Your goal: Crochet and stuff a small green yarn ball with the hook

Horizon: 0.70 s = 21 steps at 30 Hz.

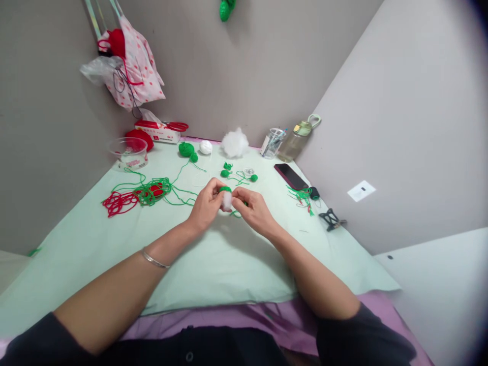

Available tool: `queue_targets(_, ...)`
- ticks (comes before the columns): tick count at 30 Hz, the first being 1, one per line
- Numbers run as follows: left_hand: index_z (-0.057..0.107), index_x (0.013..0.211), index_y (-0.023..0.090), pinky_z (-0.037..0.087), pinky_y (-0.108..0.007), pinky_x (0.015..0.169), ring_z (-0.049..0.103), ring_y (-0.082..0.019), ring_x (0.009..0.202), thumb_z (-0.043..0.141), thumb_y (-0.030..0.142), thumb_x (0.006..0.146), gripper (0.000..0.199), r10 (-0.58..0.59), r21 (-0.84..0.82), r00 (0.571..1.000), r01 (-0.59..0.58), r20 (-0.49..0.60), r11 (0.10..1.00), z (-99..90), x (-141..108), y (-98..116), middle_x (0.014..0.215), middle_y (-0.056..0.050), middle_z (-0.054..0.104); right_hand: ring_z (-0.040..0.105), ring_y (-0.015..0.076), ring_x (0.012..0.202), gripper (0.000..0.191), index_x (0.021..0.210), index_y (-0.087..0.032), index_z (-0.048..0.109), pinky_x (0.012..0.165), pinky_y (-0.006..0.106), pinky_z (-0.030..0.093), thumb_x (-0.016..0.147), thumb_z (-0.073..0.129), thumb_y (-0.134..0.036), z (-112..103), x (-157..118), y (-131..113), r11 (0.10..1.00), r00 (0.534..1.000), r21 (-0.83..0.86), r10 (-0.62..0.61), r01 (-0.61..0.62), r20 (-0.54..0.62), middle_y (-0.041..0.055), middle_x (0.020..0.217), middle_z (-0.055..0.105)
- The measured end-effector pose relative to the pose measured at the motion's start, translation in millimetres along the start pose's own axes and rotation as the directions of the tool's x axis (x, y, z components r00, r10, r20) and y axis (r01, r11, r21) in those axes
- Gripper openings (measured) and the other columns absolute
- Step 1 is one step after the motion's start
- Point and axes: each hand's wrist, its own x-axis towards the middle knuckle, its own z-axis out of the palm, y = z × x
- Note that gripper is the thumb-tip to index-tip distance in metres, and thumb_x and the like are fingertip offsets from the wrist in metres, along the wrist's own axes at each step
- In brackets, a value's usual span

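Both hands meet above the middle of the pale green table cover. In my left hand (208, 203) is a small green crocheted piece (225, 189), pinched between thumb and fingers. White stuffing (227, 201) bulges from it on the side toward me. My right hand (251, 207) is closed at the stuffing's right edge, its fingertips pressed together. Whether those fingertips grip the stuffing or the green piece I cannot make out. Behind the hands lie small green crocheted balls (253, 178) with loose yarn tails, and a fluffy heap of stuffing (235, 143).
Tangled green yarn (154, 192) and red yarn (121, 202) lie left. Behind are a clear tub (131, 152), a tissue box (158, 132), red scissors (176, 126), a green yarn ball (186, 149) and a white ball (206, 147). Rightward are a cup (273, 143), bottle (295, 142) and phone (291, 176).
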Motion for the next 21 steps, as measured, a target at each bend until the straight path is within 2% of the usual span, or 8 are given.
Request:
queue_targets(2, 0.055, 0.086, 0.02, 0.054, -0.022, 0.052, 0.054, -0.01, 0.054, 0.061, 0.026, 0.085, 0.009, -0.002, 0.002, 1.0, 0.002, -0.017, 1.0, 1.6, -2, -1, 0.072, 0.005, 0.056, 0.044, 0.0107, 0.059, 0.017, 0.075, -0.019, 0.06, 0.057, 0.025, 0.031, 0.088, 0.054, -0.029, 2, 0, -1, 0.999, 1.0, 0.04, 0.016, -0.016, 0.012, -0.0033, 0.064, 0.058)
queue_targets(4, 0.055, 0.087, 0.02, 0.055, -0.023, 0.053, 0.056, -0.01, 0.055, 0.061, 0.028, 0.086, 0.01, -0.007, -0.007, 1.0, 0.007, -0.017, 1.0, 2.6, -3, -1, 0.073, 0.005, 0.057, 0.041, 0.0102, 0.055, 0.021, 0.071, -0.019, 0.058, 0.054, 0.025, 0.029, 0.085, 0.059, -0.034, 4, 2, 1, 0.995, 0.998, 0.081, 0.053, -0.052, -0.015, -0.004, 0.059, 0.054)
queue_targets(8, 0.058, 0.093, 0.02, 0.06, -0.024, 0.061, 0.062, -0.012, 0.07, 0.063, 0.031, 0.085, 0.015, -0.009, -0.04, 1.0, 0.01, 0.024, 0.999, 3.1, -5, 3, 0.085, 0.002, 0.061, 0.033, 0.0089, 0.05, 0.026, 0.064, -0.02, 0.053, 0.051, 0.026, 0.024, 0.078, 0.063, -0.039, 5, 8, 9, 0.991, 0.988, 0.103, 0.101, -0.089, -0.116, -0.0067, 0.052, 0.042)
queue_targets(12, 0.059, 0.101, 0.018, 0.063, -0.029, 0.07, 0.064, -0.015, 0.08, 0.065, 0.034, 0.087, 0.023, -0.013, -0.072, 0.995, 0.02, 0.097, 0.997, 2.8, -4, 6, 0.09, -0.001, 0.064, 0.034, 0.0094, 0.054, 0.024, 0.063, -0.02, 0.052, 0.054, 0.026, 0.026, 0.077, 0.061, -0.037, 1, 11, 14, 0.994, 0.981, 0.087, 0.086, -0.072, -0.176, -0.0058, 0.055, 0.042)
queue_targets(15, 0.058, 0.1, 0.017, 0.064, -0.031, 0.073, 0.064, -0.015, 0.082, 0.068, 0.033, 0.084, 0.025, -0.007, -0.091, 0.993, 0.018, 0.12, 0.996, 1.8, -1, 5, 0.089, -0.001, 0.062, 0.034, 0.01, 0.054, 0.023, 0.064, -0.02, 0.053, 0.054, 0.027, 0.027, 0.078, 0.06, -0.037, -4, 11, 13, 0.995, 0.985, 0.075, 0.08, -0.069, -0.155, -0.0053, 0.056, 0.044)
queue_targets(21, 0.055, 0.091, 0.018, 0.061, -0.025, 0.064, 0.062, -0.012, 0.071, 0.069, 0.03, 0.083, 0.02, 0.011, -0.076, 0.997, -0.005, 0.08, 0.997, 0.1, 1, 1, 0.082, 0.002, 0.059, 0.046, 0.013, 0.064, 0.024, 0.074, -0.019, 0.06, 0.064, 0.027, 0.035, 0.089, 0.054, -0.036, -6, 2, 1, 1.0, 0.999, -0.031, -0.001, 0.0, -0.043, -0.002, 0.066, 0.057)
